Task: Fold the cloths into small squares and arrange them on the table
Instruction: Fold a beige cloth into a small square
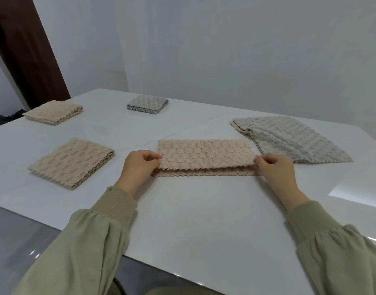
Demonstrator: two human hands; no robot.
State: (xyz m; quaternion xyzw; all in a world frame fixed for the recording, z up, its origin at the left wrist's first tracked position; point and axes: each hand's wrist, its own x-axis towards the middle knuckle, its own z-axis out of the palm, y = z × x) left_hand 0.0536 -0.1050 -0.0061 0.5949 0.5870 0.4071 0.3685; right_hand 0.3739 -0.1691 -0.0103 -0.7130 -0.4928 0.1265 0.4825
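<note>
pinching the near corners of the upper layer, the left hand (pixel 140 163) and right hand (pixel 274 167) hold a beige waffle-weave cloth (pixel 205 155) folded in half at the centre of the white table (pixel 193 209). three folded squares lie to the left: near beige square (pixel 72 162), far beige square (pixel 53 112), grey square (pixel 147 104). an unfolded grey cloth (pixel 293 139) lies to the right.
</note>
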